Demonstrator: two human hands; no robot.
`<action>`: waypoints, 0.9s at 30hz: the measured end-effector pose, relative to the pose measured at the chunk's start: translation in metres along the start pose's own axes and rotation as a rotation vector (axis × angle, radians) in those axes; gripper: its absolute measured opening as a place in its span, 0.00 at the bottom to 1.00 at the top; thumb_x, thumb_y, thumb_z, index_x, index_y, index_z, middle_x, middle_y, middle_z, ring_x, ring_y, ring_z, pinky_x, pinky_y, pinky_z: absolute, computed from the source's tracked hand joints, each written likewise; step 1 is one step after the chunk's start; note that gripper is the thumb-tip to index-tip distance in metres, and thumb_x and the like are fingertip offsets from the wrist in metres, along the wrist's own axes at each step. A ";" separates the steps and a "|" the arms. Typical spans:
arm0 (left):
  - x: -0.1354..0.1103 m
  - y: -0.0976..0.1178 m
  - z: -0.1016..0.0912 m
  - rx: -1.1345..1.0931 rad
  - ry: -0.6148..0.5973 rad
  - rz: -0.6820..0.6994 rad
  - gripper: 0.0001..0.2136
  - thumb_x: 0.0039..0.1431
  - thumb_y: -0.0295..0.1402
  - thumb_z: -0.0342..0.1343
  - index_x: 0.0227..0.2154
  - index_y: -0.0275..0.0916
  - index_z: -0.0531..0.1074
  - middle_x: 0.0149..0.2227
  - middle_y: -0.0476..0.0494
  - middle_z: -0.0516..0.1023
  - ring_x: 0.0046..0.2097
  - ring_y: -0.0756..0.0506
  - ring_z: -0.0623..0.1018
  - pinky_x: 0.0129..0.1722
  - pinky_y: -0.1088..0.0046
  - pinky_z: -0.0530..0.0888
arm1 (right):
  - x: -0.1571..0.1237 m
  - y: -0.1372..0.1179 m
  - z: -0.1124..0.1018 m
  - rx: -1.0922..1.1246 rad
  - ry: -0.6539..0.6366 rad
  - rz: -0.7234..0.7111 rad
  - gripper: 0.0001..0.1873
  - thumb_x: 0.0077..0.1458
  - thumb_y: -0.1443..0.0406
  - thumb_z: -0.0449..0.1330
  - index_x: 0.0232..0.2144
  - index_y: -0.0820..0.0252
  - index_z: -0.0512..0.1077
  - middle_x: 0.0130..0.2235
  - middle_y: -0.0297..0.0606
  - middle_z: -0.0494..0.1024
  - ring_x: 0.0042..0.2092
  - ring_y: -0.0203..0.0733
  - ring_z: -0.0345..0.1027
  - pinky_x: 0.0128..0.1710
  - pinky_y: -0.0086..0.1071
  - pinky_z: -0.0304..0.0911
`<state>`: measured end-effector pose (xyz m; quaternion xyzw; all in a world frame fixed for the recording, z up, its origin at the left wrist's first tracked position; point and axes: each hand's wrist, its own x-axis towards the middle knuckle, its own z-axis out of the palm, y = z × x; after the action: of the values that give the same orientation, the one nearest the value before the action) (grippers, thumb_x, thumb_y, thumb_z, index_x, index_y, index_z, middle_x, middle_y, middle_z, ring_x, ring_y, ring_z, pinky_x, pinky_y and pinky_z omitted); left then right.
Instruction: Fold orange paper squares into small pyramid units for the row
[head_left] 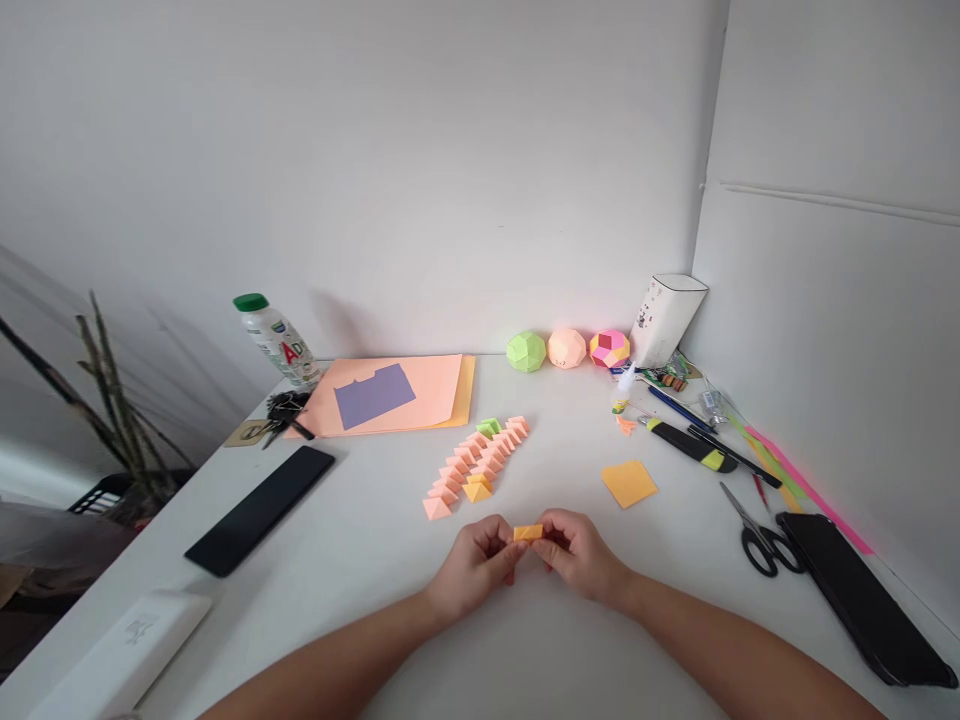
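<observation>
Between my hands, just above the white table, is a small folded piece of orange paper point(528, 533). My left hand point(484, 565) pinches its left end between thumb and fingers. The right end is pinched the same way by my right hand point(577, 552). Beyond my hands, two slanting rows of folded peach paper pieces point(459, 465) lie on the table. An orange folded piece point(477, 488) sits at the near end of one row, and a green one point(488, 427) lies at the far end. To the right rests a flat orange paper square point(629, 484).
Scissors point(761, 535), a box cutter point(690, 445) and a black case point(862, 600) lie on the right. Three paper balls point(567, 349) stand by the wall. Peach sheets point(435, 385), a bottle point(277, 340) and a black slab point(260, 510) are on the left.
</observation>
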<state>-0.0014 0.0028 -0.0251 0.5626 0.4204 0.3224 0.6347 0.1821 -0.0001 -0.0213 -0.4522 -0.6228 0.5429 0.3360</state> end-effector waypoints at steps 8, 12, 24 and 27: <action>0.001 0.000 0.000 -0.028 0.001 0.017 0.17 0.53 0.47 0.54 0.24 0.39 0.60 0.18 0.53 0.68 0.21 0.52 0.66 0.24 0.77 0.62 | -0.001 -0.006 -0.001 -0.010 0.001 0.007 0.11 0.54 0.61 0.55 0.24 0.60 0.64 0.22 0.30 0.65 0.24 0.34 0.59 0.24 0.28 0.56; 0.001 -0.001 -0.001 -0.044 0.007 0.028 0.17 0.54 0.47 0.53 0.24 0.39 0.59 0.18 0.53 0.68 0.22 0.52 0.66 0.24 0.76 0.62 | -0.002 -0.005 -0.001 -0.042 0.010 -0.028 0.11 0.56 0.62 0.53 0.23 0.60 0.63 0.22 0.30 0.65 0.24 0.33 0.59 0.25 0.28 0.56; -0.001 0.007 -0.001 -0.096 -0.046 0.016 0.14 0.59 0.44 0.48 0.31 0.37 0.65 0.27 0.47 0.74 0.26 0.51 0.70 0.28 0.74 0.66 | -0.002 0.006 0.002 0.055 0.056 -0.164 0.09 0.54 0.62 0.57 0.26 0.58 0.62 0.30 0.33 0.67 0.26 0.33 0.61 0.25 0.29 0.61; -0.001 0.010 -0.001 -0.112 -0.058 0.006 0.14 0.59 0.44 0.48 0.32 0.37 0.65 0.25 0.48 0.74 0.26 0.51 0.70 0.28 0.74 0.67 | -0.003 0.007 0.004 -0.022 0.131 -0.273 0.09 0.53 0.64 0.58 0.23 0.58 0.62 0.30 0.35 0.68 0.27 0.35 0.62 0.24 0.29 0.60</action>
<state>-0.0022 0.0045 -0.0151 0.5365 0.3817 0.3309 0.6760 0.1806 -0.0044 -0.0286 -0.4014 -0.6613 0.4547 0.4414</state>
